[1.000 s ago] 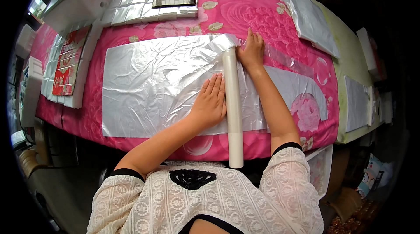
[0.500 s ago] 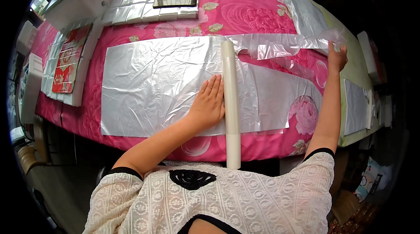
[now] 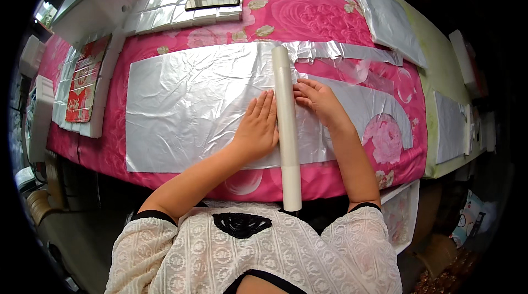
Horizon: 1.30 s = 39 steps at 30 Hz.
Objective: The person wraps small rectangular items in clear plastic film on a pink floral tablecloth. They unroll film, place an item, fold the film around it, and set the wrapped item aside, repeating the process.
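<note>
A crumpled, silvery plastic bag (image 3: 187,112) lies flat on the table, with cut-outs and long strips at its right end. Across it rests a long, pale, round tube (image 3: 286,129), its near end reaching past the table edge. My left hand (image 3: 257,125) is laid flat on the bag, fingers together and stretched out, close against the tube's left side. On the tube's other side is my right hand (image 3: 323,103), its fingers slightly bent and apart, fingertips close to the tube. Nothing shows in its grasp. One bag strip (image 3: 357,52) stretches along the far side.
Stacks of folded silvery packets (image 3: 165,11) stand at the far left, with a phone (image 3: 213,0) on top. A white foam box (image 3: 110,3) and a red printed packet (image 3: 88,79) are nearby. More flat bags (image 3: 385,16) lie at the far right. A pink floral cloth (image 3: 308,5) covers the table.
My right hand has let go of the bag's far right strip and come back left beside the tube. That strip now lies lower on the cloth. My left hand stays nearly in place.
</note>
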{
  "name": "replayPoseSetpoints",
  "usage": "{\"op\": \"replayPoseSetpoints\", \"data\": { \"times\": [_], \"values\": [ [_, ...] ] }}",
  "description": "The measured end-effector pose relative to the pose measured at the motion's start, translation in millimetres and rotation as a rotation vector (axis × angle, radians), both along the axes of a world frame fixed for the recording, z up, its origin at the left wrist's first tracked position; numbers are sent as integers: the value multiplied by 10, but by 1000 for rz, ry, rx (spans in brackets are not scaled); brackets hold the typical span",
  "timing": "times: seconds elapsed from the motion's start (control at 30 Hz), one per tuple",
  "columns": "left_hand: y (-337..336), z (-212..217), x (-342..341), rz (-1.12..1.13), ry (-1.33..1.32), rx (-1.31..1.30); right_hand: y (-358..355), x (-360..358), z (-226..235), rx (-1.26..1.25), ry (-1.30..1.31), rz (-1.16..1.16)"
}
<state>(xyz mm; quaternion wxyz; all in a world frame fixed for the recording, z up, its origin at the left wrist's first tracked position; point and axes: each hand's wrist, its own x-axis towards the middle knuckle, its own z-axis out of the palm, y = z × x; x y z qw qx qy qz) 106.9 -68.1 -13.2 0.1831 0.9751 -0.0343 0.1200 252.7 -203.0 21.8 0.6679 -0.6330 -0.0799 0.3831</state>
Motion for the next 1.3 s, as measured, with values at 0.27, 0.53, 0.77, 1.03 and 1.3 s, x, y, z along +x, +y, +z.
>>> {"op": "replayPoseSetpoints", "data": {
  "times": [0.27,0.53,0.77,1.03,1.3],
  "values": [
    [-32,-46,36,-14,-8,35,492,1106,189,640,42,-546],
    [69,21,-16,-90,137,-20,1948,-486,1077,330,-883,92],
    [-60,-216,78,-45,-83,91,2512,-1578,29,-135,-991,674],
    [-30,-66,-5,8,-182,-277,704,-810,378,6,-1481,423],
    [550,311,-184,-241,-247,-902,-448,-535,247,-334,-1488,643]
  ]
}}
